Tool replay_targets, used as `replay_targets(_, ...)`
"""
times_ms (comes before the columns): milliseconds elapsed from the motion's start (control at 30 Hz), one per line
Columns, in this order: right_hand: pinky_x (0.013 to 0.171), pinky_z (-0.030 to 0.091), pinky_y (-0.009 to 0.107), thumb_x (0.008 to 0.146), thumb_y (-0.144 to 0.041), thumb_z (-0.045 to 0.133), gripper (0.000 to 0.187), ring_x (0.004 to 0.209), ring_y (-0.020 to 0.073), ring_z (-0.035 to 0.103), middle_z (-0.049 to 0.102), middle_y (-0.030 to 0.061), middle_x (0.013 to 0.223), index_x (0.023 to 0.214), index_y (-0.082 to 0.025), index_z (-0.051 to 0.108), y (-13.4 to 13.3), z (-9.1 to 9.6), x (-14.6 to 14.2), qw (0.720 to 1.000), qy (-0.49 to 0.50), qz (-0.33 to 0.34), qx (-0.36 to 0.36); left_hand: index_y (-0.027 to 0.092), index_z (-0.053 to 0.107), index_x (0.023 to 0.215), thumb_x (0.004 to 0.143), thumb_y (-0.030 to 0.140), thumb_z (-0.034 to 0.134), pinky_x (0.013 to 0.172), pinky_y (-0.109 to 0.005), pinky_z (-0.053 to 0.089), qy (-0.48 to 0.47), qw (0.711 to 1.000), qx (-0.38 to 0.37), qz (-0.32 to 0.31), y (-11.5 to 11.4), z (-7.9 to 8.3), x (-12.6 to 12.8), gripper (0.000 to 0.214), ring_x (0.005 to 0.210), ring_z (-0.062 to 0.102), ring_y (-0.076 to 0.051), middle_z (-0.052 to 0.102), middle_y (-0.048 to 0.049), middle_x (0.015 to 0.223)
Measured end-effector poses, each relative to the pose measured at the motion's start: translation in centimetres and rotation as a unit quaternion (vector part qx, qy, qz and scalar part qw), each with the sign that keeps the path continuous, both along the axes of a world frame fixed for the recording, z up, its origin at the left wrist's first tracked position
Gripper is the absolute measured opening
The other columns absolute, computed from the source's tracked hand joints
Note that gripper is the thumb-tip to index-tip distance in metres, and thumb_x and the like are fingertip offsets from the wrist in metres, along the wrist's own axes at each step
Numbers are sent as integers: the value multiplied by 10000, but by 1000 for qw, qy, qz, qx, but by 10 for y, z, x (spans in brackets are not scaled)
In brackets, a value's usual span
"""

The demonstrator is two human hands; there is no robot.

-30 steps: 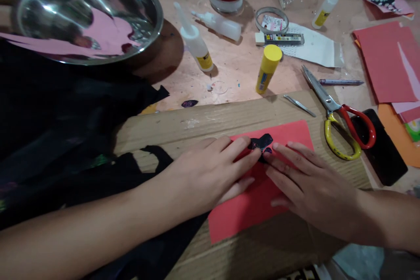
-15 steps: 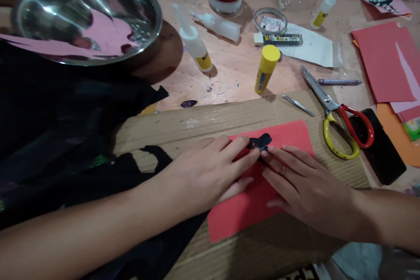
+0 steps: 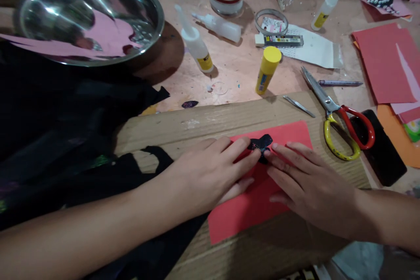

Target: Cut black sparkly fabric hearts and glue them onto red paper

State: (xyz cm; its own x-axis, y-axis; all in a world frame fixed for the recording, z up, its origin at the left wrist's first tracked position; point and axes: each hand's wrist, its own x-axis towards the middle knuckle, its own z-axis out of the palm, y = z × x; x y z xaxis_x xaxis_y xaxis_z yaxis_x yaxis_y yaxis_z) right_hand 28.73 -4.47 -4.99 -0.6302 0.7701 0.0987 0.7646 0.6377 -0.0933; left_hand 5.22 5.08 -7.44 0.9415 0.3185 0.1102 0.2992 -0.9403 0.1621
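A small black glittery cutout (image 3: 262, 141) lies on a sheet of red paper (image 3: 236, 223), toward the sheet's far edge. My left hand (image 3: 213, 170) presses the cutout's left side with its fingertips, fingers stretched out and partly hiding it. From the right, my right hand (image 3: 308, 179) lies over the red paper with its fingers spread, the fingertips at the cutout's lower right edge. Neither hand grasps anything. Under the paper is a brown cardboard sheet (image 3: 193, 127).
Scissors (image 3: 331, 109), tweezers (image 3: 298, 106) and a black case (image 3: 387, 157) lie to the right. Behind stand a yellow glue stick (image 3: 267, 70) and a glue bottle (image 3: 197, 50). Black fabric (image 3: 59, 140) covers the left, below a metal bowl (image 3: 154, 22).
My right hand has shifted slightly to the right, its fingers spreading, so more of the black cutout shows. My left hand stays nearly in place.
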Motion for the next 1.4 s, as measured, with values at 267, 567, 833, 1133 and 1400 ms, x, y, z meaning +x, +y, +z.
replay_targets(267,1086,463,433,991,-356,613,359,1277,293,603,684,182,1355,1212,-85,695,-2,-2,-1,1000,-1,1,4,146,572,1309,1026,394,470,642,-381,549,1,1000,-1,3,-1,-2,-1,390,901,649,-287,634,-151,1159)
replay_targets(567,1076,471,442,978,-320,634,339,1261,299,608,691,194,1335,1198,-71,697,0,-1,-2,1000,6,5,-1,140,589,1293,1011,397,498,618,-370,536,-2,1000,10,2,-1,-1,0,392,871,645,-277,642,-152,1141)
replay_targets(833,1078,473,463,979,-335,628,351,1235,309,608,682,173,1350,1224,-94,698,0,-3,-1,1000,-15,10,6,132,581,1302,992,390,543,630,-377,551,-1,1000,-2,0,0,-1,0,405,875,648,-282,642,-148,1127)
replay_targets(1133,1124,430,464,947,-367,675,381,1322,299,545,640,167,1414,1233,-118,703,2,-3,1,1000,-24,16,-10,151,606,1313,980,403,576,649,-352,532,1,1000,-3,6,-2,1,-2,418,897,642,-270,644,-146,1139)
replay_targets(1400,1118,443,471,949,-373,673,342,1291,301,567,683,151,1362,1169,-114,715,3,-2,1,1000,-8,15,-13,58,668,1163,1030,236,445,561,-371,460,-14,993,119,13,-13,8,-1,315,693,587,-226,693,-111,925)
